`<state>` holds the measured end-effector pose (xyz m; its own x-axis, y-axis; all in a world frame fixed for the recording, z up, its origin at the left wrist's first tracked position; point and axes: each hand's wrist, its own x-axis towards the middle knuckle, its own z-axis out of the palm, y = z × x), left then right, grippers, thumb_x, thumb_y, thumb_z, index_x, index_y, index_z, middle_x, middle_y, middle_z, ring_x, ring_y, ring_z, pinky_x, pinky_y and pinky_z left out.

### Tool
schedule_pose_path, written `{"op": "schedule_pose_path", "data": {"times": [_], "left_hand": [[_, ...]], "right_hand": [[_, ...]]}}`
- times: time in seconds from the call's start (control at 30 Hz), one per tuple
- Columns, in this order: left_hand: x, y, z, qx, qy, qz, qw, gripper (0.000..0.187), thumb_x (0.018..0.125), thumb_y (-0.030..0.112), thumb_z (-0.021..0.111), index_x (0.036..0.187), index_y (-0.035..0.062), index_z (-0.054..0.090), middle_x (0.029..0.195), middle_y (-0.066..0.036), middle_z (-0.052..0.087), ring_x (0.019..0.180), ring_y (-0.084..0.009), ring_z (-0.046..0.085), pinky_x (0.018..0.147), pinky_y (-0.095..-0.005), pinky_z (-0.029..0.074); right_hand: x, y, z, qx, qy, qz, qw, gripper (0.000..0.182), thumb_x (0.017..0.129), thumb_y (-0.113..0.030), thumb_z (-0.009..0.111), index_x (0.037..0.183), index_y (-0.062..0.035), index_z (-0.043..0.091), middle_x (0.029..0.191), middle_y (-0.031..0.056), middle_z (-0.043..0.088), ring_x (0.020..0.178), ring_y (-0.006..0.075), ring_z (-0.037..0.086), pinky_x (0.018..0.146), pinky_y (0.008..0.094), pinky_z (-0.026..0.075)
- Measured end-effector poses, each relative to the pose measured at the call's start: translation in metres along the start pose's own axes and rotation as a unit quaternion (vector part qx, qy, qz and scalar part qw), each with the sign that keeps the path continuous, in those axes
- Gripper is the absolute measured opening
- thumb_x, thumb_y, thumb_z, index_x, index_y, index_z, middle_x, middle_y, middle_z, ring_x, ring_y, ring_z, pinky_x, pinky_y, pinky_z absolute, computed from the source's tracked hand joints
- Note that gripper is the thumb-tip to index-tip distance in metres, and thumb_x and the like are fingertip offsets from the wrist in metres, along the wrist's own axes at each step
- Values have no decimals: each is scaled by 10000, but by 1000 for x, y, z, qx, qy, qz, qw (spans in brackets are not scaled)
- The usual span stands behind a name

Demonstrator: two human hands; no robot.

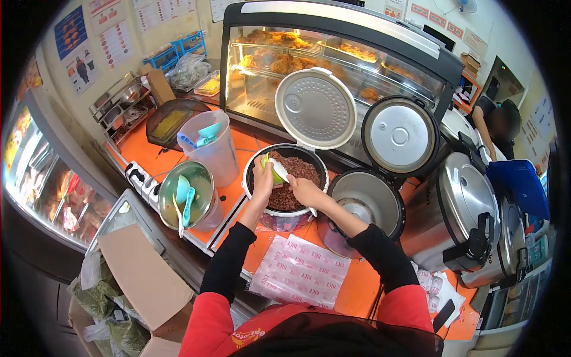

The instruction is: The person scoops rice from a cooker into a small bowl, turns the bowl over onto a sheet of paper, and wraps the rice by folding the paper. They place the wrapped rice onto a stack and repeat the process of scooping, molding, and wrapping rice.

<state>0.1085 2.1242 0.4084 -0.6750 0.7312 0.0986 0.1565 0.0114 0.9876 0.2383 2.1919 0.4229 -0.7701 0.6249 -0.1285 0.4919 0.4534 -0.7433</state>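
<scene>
My left hand point(262, 180) is closed around a small green bowl point(277, 178), tilted over the open rice cooker point(322, 163). In my right hand point(307, 193) is a white rice paddle point(278, 169), its blade at the bowl's mouth; what the bowl contains is hidden. Reddish-brown rice point(303, 169) fills much of the cooker beneath both hands. The cooker's pale lid point(316, 108) stands raised behind it. On the counter in front lies a printed wrapping sheet point(301, 271).
An open, near-bare cooker pot point(380, 199) stands right of the rice, beside large steel cookers point(461, 196). At left are a metal pot point(205, 202) with utensils and a plastic jug point(223, 156) with blue scoops. Behind is a glass food warmer point(250, 98). Someone point(502, 125) stands far right.
</scene>
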Motion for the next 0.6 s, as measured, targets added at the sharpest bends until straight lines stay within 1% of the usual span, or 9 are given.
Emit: {"op": "schedule_pose_path", "data": {"times": [0.07, 0.13, 0.2, 0.27, 0.37, 0.4, 0.47, 0.57, 0.6], "left_hand": [[-2, 0, 1, 132, 57, 90, 986, 455, 868, 234, 405, 1267, 34, 316, 1137, -223, 408, 1035, -337, 458, 876, -411, 413], [-5, 1, -2, 84, 50, 79, 992, 468, 856, 227, 412, 1274, 37, 320, 1147, -263, 392, 1057, -370, 419, 941, -392, 318], [2, -9, -8, 29, 58, 77, 995, 463, 852, 222, 416, 1271, 43, 330, 1146, -262, 392, 1046, -372, 427, 933, -396, 331], [-3, -10, -9, 55, 51, 71, 995, 448, 850, 213, 416, 1259, 45, 347, 1141, -257, 400, 1051, -363, 421, 937, -390, 323], [-8, -11, 1, 17, 36, 60, 997, 446, 848, 214, 415, 1255, 45, 346, 1153, -243, 391, 1061, -349, 412, 942, -388, 312], [-7, -9, 0, 20, 36, 54, 998, 447, 846, 211, 417, 1254, 44, 345, 1157, -242, 385, 1065, -351, 408, 945, -387, 306], [-10, -3, -1, 23, 40, 38, 998, 448, 843, 205, 422, 1253, 43, 343, 1165, -242, 375, 1072, -354, 401, 950, -386, 293], [-6, -1, -3, -91, 32, -26, 995, 429, 867, 240, 403, 1247, 49, 340, 1167, -188, 383, 1022, -304, 478, 769, -395, 476], [-5, 5, -3, -141, 29, -47, 988, 424, 873, 251, 395, 1244, 51, 341, 1162, -176, 391, 1004, -291, 498, 714, -390, 515]], "right_hand": [[4, -1, -2, 155, -45, 80, 984, 555, 940, -480, 274, 896, 8, 534, 565, 106, 492, 472, 235, 482, 461, 348, 379], [7, 3, -12, 374, -134, 178, 900, 525, 930, -515, 281, 921, -32, 487, 489, -8, 366, 374, 123, 340, 357, 275, 271], [-1, -4, -34, 319, -158, 164, 920, 495, 923, -532, 285, 955, -59, 430, 498, -79, 205, 383, 59, 211, 351, 226, 157], [12, 11, -36, 271, -80, 145, 948, 534, 935, -496, 274, 908, -8, 490, 485, 27, 390, 399, 174, 384, 390, 311, 319], [22, 26, 4, -48, 48, -93, 993, 585, 947, -440, 256, 816, 51, 544, 645, 232, 562, 591, 358, 545, 614, 423, 441], [8, 12, 5, -56, 37, -53, 996, 601, 952, -387, 245, 741, 77, 564, 849, 362, 551, 828, 468, 539, 837, 448, 393], [14, 16, 6, -73, 32, -73, 994, 586, 950, -426, 252, 800, 51, 558, 677, 252, 576, 628, 367, 565, 654, 424, 456], [12, 13, -17, 182, -74, 64, 978, 571, 934, -512, 270, 857, -1, 510, 489, -13, 375, 380, 104, 372, 355, 271, 329], [16, 13, -20, 144, -68, 52, 986, 558, 947, -461, 271, 862, 34, 513, 524, 95, 506, 440, 237, 511, 435, 367, 418]]}}
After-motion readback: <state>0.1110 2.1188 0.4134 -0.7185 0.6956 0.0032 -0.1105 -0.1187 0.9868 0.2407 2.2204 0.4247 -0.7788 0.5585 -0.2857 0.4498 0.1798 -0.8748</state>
